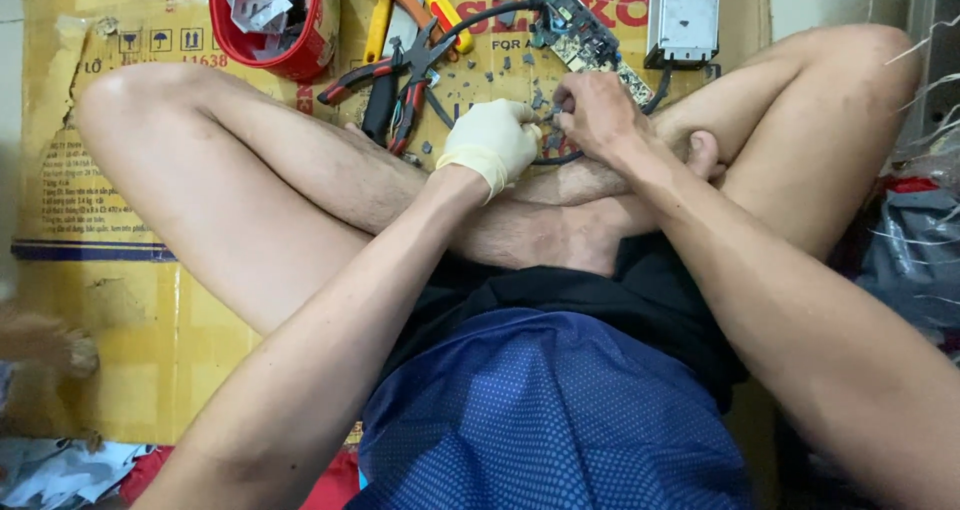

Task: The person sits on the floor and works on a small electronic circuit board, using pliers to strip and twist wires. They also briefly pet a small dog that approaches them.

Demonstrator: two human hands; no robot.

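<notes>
Seen from above, a person sits cross-legged on flattened yellow cardboard (90, 270), with a red tub of scrap (300, 45) and red-handled pliers (385, 80) at upper left. Just above centre, the gloved left hand (490, 142) and the bare right hand (597, 115) are both closed, pinching a small part on a thin black cable (560, 157). The cable looks light and floppy, probably best gripped close to the hands; a circuit board (585, 35) lies at upper right.
</notes>
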